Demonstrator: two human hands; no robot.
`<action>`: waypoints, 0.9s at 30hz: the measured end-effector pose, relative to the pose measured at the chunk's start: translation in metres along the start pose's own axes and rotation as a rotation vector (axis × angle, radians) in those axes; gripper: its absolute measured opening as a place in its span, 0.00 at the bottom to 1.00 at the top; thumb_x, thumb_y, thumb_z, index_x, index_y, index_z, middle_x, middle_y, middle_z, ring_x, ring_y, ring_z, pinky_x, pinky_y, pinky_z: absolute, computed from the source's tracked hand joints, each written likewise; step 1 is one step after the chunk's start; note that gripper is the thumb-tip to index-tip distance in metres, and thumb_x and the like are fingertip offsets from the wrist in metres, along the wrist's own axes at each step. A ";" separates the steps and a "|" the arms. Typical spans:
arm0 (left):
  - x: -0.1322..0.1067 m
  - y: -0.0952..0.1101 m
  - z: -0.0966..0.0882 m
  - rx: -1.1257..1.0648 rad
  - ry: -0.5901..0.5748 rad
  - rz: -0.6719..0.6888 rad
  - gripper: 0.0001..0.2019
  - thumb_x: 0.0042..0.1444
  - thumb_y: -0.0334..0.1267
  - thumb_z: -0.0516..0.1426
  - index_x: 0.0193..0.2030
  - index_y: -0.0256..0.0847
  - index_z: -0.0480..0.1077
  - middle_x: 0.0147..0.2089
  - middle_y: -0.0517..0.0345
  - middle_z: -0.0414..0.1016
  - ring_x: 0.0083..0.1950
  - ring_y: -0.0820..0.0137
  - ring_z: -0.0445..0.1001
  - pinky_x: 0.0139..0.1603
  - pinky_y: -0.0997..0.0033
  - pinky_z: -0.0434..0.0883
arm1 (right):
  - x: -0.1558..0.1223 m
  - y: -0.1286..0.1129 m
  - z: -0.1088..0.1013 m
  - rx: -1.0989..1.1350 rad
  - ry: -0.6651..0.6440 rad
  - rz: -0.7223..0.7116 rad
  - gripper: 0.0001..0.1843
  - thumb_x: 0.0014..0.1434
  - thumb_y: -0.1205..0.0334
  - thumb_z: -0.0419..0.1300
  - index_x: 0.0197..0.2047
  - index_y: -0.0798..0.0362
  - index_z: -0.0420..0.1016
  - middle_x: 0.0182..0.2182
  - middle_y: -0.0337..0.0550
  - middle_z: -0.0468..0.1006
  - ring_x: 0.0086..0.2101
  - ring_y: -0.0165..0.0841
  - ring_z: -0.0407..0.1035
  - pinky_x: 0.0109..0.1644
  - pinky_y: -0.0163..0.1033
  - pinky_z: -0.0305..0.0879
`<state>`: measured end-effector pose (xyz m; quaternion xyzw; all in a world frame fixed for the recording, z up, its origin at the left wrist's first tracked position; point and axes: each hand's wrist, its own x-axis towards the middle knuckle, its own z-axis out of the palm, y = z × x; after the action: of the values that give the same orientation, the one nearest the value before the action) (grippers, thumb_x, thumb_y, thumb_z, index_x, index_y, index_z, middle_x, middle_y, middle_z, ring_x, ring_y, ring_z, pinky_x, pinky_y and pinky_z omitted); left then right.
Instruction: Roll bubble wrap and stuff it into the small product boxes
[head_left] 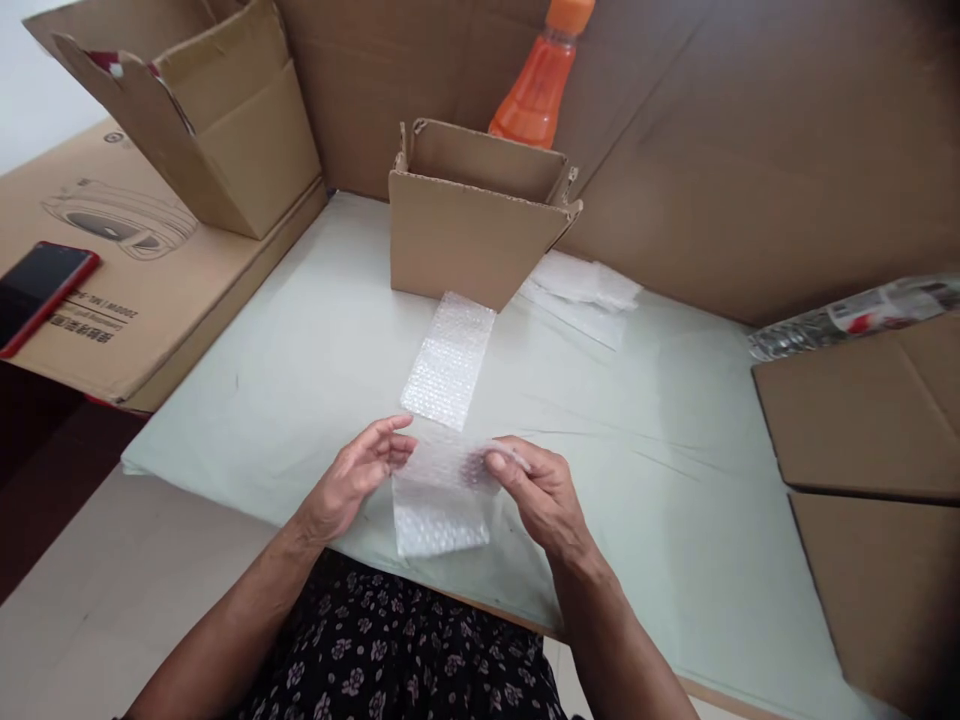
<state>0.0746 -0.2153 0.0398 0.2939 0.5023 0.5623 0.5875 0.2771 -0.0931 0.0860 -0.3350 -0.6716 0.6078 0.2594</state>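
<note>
A clear piece of bubble wrap (441,525) hangs between my hands at the table's near edge. My right hand (541,490) pinches its right side between thumb and fingers. At the left edge of the wrap is my left hand (358,475), its fingers curved and apart; whether the fingertips touch the plastic is hard to see. Just beyond lies another flat bubble wrap piece (450,360), reaching toward the open cardboard box (469,235). More clear wrap pieces (585,285) lie stacked behind, to the right of that box.
On the left, a large carton (157,345) bears a phone in a red case (49,290) and another open box (255,150). An orange bottle (536,90) stands behind the middle box. A clear plastic bottle (862,315) and cardboard flaps (862,410) are at right.
</note>
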 end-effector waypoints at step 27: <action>0.057 0.020 -0.007 0.864 0.277 0.108 0.22 0.55 0.36 0.51 0.55 0.38 0.74 0.35 0.58 0.74 0.31 0.71 0.70 0.34 0.71 0.67 | 0.076 0.066 -0.010 -1.095 0.069 -0.393 0.10 0.64 0.63 0.59 0.46 0.51 0.79 0.57 0.51 0.76 0.61 0.48 0.62 0.59 0.53 0.59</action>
<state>0.0531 -0.1585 0.0408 0.4599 0.7487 0.3649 0.3080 0.2451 -0.0261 0.0173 -0.3089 -0.9287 0.1013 0.1781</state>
